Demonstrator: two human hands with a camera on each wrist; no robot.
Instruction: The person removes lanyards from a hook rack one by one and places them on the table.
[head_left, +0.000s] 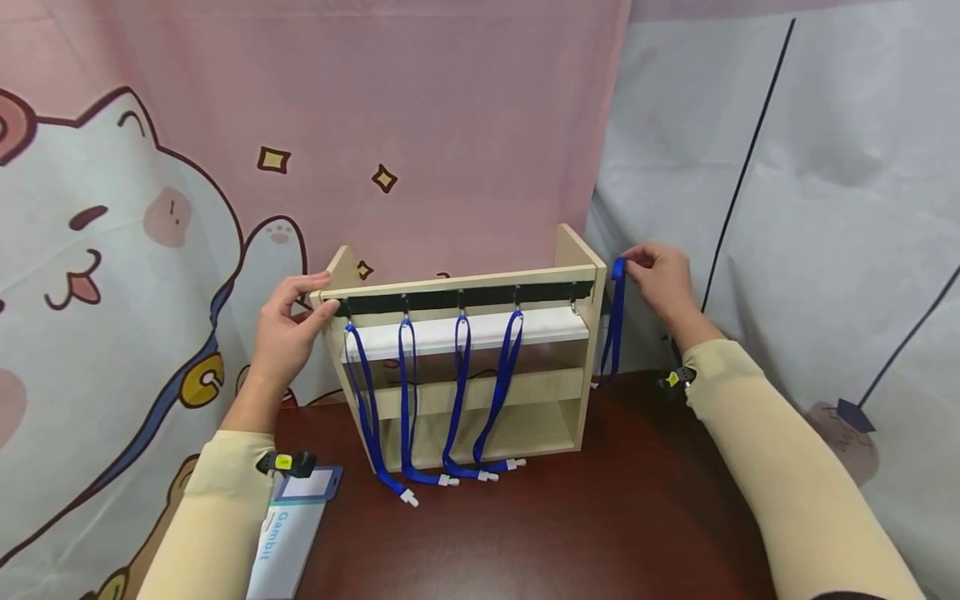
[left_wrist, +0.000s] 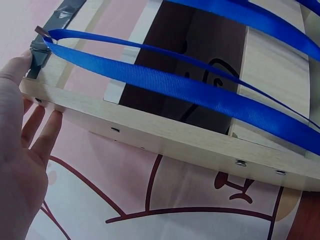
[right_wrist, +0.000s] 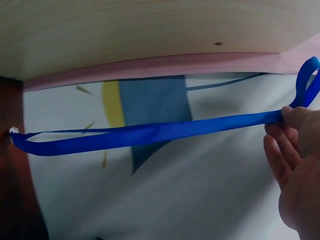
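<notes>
1. Four blue lanyards [head_left: 457, 392] hang from hooks on the black hook rail [head_left: 465, 297] of the wooden rack [head_left: 577, 250], their white end clips [head_left: 408, 498] resting on the dark red table [head_left: 600, 517]. A fifth hook [head_left: 574, 305] at the rail's right end stands bare.
2. Fifth lanyard [head_left: 615, 321]: held outside the rack's right side panel, hanging free just beside it. The right hand [head_left: 663, 279] pinches its top loop between thumb and fingers; the wrist view shows the loop poking out above the fingertips [right_wrist: 295, 117].
3. Left hand [head_left: 288, 329]: braces the rack's upper left corner, thumb on the front edge near the first hook, fingers straight along the outer side panel [left_wrist: 150, 135]. It grips nothing by curling round it.
4. Badge card [head_left: 288, 533]: lies on the table near the left forearm, apart from the rack.
5. Risk, tipping: the rack looks light and tall; should the left hand ease off while the right pushes on the rail, it would likely rock backward.
6. Risk, missed hook: the pinched loop is narrow and the bare hook small, so the strap could slide past and drop.
7. Risk, snagging: the dangling tail may catch on the side panel or tangle with the neighbouring lanyard.
8. Risk, slipping pinch: a light fingertip hold on smooth webbing could let go under a tug.
</notes>
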